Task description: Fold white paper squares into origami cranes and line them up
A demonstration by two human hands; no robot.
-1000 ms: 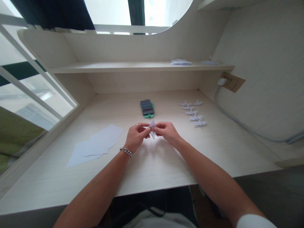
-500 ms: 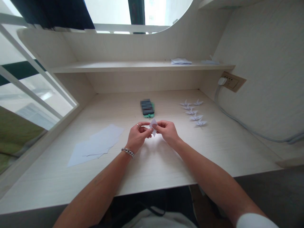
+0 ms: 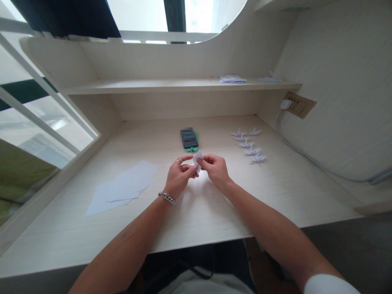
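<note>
- Over on the right of the counter (image 3: 196,220), the small winged paper figures (image 3: 252,151) look finished.
- The folded paper piece (image 3: 198,155) in hand is a compact diamond, no wings spread, so I'd call it partway; the flat paper sheets (image 3: 128,183) at left lie unfolded.
- That piece sits between both hands, above the counter: left hand (image 3: 178,176) and right hand (image 3: 217,168) each pinch it in a fingertip grip, its upper point poking clear.

A pale desk (image 3: 208,220) spans the frame, a shelf (image 3: 137,86) running across above it. At right stands a plain wall (image 3: 346,65) with a socket (image 3: 301,107). White bars (image 3: 36,119) slant at left; a dark curtain (image 3: 70,18) hangs upper left.
</note>
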